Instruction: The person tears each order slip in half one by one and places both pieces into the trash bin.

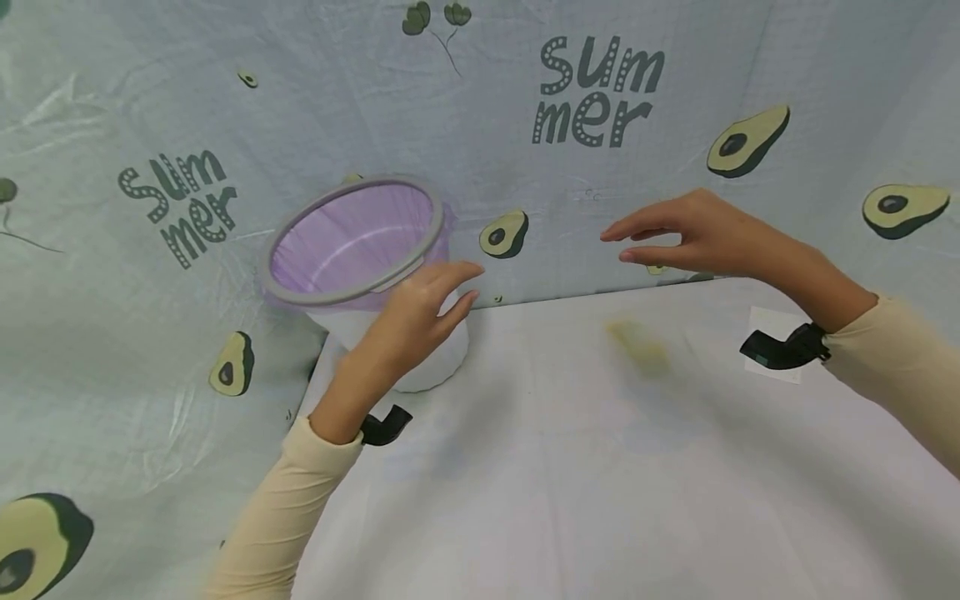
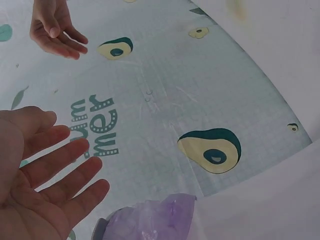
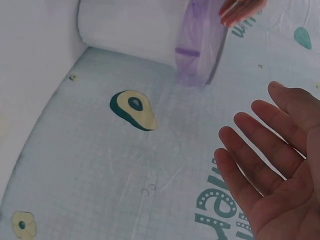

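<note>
A white trash bin [image 1: 442, 358] stands at the back left of the table, lined with a purple trash bag [image 1: 360, 242] that a grey ring [image 1: 303, 297] holds at the mouth. In the head view my left hand [image 1: 420, 312] hangs in front of the bin's near rim and hides part of it. Its fingers are spread and relaxed, with nothing held, as the left wrist view shows. My right hand [image 1: 693, 233] hovers to the right, above the table's back edge. Its palm [image 3: 287, 212] is bare and its fingers are loosely extended, apart from anything.
The table has a white cover [image 1: 525, 500]. On it are a blurred yellowish patch [image 1: 637, 346] and a pale square [image 1: 757, 321], partly behind the right wrist's black camera mount [image 1: 783, 347]. A curtain [image 1: 337, 100] printed with avocados hangs behind and left.
</note>
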The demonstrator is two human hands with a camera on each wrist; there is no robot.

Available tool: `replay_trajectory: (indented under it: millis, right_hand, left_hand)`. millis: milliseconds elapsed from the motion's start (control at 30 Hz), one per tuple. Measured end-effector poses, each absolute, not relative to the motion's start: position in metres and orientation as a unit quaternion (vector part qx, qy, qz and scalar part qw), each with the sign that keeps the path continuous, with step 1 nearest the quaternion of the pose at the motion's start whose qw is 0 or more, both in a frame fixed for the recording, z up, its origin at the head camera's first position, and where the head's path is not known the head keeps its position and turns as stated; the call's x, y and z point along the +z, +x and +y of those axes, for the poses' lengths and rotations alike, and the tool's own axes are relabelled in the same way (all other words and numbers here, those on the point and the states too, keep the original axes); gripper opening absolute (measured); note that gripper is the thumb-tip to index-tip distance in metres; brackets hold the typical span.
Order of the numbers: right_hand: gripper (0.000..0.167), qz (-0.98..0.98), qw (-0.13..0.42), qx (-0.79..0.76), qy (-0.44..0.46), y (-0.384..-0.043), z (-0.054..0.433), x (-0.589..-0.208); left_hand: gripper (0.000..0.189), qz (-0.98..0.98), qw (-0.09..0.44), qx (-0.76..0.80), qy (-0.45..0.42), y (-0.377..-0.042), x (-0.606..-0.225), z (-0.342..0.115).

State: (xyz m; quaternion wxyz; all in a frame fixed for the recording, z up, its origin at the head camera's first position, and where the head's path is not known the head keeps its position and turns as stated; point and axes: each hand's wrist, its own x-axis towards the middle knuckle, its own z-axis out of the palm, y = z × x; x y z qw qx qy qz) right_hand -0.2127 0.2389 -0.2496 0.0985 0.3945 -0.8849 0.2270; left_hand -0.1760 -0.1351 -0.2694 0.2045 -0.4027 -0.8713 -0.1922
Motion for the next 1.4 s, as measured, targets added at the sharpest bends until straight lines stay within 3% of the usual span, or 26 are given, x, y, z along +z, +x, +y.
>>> replay_trajectory:
  millis: [667, 1033, 1400]
  right_hand:
    - [0.034, -0.911, 0.103, 0.199, 0.347, -0.19, 0.288, -0.275]
    - [0.035, -0.918, 0.121, 0.187, 0.329, -0.186, 0.307, -0.297]
    - [0.032, -0.927, 0.108, 0.193, 0.304, -0.178, 0.323, -0.321]
  left_hand:
    - [0.03, -0.864, 0.204, -0.208, -0.411, -0.174, -0.294, -0.125]
    - [0.03, -0.849, 0.23, -0.244, -0.409, -0.178, -0.309, -0.096]
    - [0.031, -0.853, 0.215, -0.272, -0.389, -0.182, -0.337, -0.08]
